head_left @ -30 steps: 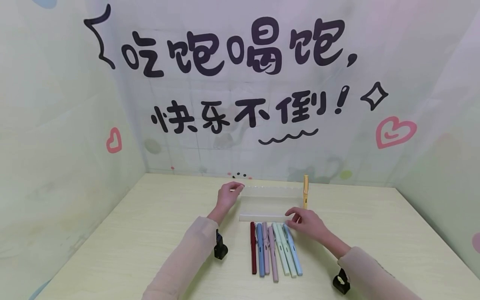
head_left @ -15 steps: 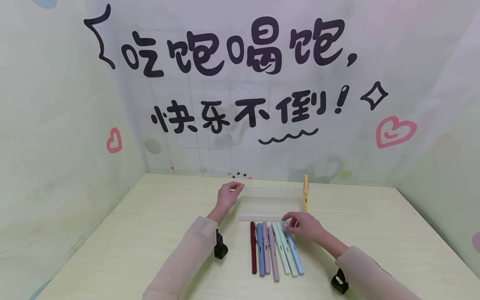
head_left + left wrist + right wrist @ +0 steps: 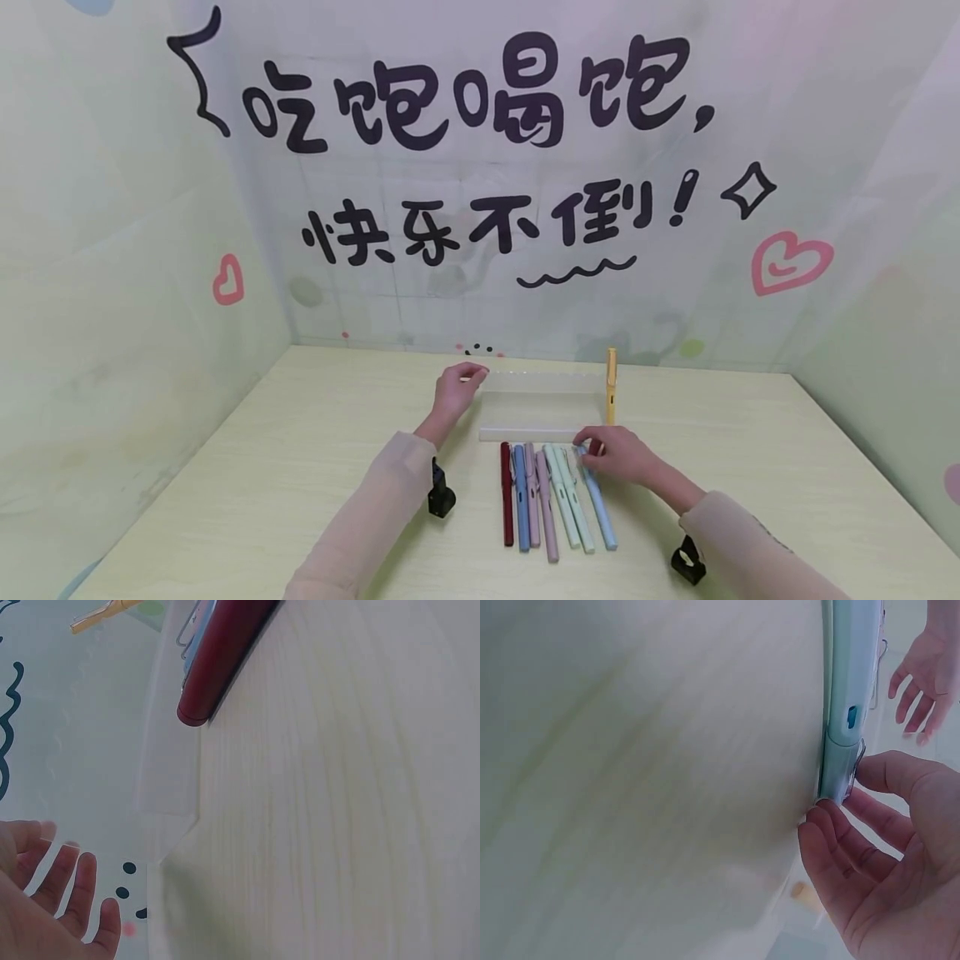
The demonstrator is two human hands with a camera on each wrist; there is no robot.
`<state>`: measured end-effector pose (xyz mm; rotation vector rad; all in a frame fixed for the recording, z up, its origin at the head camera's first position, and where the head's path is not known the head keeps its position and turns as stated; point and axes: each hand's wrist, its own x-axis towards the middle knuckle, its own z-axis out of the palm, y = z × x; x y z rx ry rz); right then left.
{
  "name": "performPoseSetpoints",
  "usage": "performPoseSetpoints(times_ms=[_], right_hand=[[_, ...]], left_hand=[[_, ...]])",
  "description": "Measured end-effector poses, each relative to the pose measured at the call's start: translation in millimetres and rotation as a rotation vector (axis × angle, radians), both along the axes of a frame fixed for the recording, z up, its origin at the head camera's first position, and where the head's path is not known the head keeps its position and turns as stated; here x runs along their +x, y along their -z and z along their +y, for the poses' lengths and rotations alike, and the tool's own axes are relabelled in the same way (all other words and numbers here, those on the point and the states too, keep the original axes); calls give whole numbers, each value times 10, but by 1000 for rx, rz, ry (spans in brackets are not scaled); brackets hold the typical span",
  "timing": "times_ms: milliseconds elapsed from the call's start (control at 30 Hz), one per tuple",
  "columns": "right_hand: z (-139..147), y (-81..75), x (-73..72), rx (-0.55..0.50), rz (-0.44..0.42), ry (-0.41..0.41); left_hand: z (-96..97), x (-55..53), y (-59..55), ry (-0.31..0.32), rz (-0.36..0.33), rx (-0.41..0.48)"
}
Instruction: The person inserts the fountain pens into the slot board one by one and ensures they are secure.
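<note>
My left hand (image 3: pixel 459 387) pinches the far left corner of a clear plastic pen stand (image 3: pixel 528 435) between thumb and forefinger; in the left wrist view the other fingers (image 3: pixel 82 892) fan out. Upright at the stand's right end is a yellow pen (image 3: pixel 611 387). With thumb and fingertips, my right hand (image 3: pixel 618 454) grips the clip end of a light blue pen (image 3: pixel 602 517), whose other end points toward me. The right wrist view shows the thumb by the clip and the fingers around the end of this pen (image 3: pixel 851 697).
Left of the light blue pen, a row of pens lies in front of the stand: dark red (image 3: pixel 507 500), blue (image 3: pixel 522 508), two pinkish purple (image 3: pixel 547 517) and two pale green (image 3: pixel 573 508). A printed cloth wall (image 3: pixel 480 317) stands behind the table (image 3: pixel 337 417).
My right hand has come down from the stand's front edge onto the light blue pen, then shifted slightly right, moving that pen away from the green ones. My left hand stays put.
</note>
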<state>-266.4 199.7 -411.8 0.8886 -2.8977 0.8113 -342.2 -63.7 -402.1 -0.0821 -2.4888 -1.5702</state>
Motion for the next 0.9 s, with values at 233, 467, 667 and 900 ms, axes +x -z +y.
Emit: performPoseSetpoints(times_ms=[233,467,667,900], right_hand=[[19,-5,-19,5,-23,-17],[-26,-24,-6,41,-12,8],[-85,-12,11,85,51,15],[-69,-9,16,60,49,49]], left_hand=[[-3,15,-13,2,1,1],[-3,18,-14,7,2,-2],[-14,-10,18,16,7,19],[-31,-27,48,23,43,28]])
